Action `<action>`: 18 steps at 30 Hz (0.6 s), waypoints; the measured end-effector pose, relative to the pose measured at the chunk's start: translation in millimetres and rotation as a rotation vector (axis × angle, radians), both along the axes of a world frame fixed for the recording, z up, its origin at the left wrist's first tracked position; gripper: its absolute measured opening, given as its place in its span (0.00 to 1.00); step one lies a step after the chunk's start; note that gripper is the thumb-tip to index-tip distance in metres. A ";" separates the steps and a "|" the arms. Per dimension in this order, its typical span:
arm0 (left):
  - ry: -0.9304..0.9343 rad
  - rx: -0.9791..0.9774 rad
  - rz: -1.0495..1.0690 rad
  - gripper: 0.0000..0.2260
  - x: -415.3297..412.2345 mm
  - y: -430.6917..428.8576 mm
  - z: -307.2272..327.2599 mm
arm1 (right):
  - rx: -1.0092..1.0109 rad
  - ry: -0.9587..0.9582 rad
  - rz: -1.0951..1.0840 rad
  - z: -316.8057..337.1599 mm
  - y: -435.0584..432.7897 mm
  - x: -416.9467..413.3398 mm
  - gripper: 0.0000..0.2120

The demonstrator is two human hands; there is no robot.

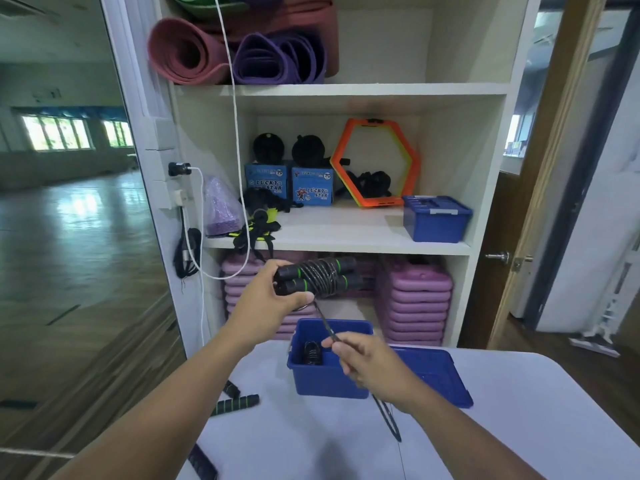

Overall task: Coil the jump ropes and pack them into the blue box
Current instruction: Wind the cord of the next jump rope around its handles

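My left hand [268, 299] grips a black jump rope [320, 277] by its two green-banded handles, held side by side, with cord wound around them. A loose length of that cord runs down to my right hand [367, 362], which pinches it above the open blue box [329, 384]. The cord's tail hangs past my right wrist onto the white table [519, 410]. One coiled black rope [313, 353] lies inside the box. More rope handles [235, 401] lie on the table to the left of the box.
The box's blue lid [434, 374] lies right of it on the table. Behind stands a white shelf unit [346, 242] with another blue box [436, 218], orange hexagon rings, purple step boards and rolled mats. A white cable hangs down the shelf's left side.
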State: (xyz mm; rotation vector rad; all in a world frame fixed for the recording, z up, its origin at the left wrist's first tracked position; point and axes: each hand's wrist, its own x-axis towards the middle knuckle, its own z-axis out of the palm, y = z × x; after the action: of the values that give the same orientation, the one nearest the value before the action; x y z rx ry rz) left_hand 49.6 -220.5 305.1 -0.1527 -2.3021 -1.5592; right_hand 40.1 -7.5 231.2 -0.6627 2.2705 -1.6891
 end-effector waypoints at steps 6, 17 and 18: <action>-0.037 -0.076 0.144 0.17 -15.0 -3.3 -18.1 | 0.345 0.210 0.026 12.2 -12.0 5.1 0.09; -0.181 -0.492 -0.034 0.18 -6.9 -21.9 -28.8 | 0.783 0.870 0.012 93.0 4.0 -13.6 0.11; -0.185 -0.507 -0.089 0.18 -4.4 -19.1 -25.1 | 0.782 0.904 0.005 97.2 2.9 -17.6 0.11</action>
State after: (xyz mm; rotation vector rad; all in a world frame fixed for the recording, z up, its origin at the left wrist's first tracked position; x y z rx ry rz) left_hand 45.1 -239.6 280.0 -0.2475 -2.8326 -1.0287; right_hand 22.5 -4.6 328.4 -1.3613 3.1415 -0.3308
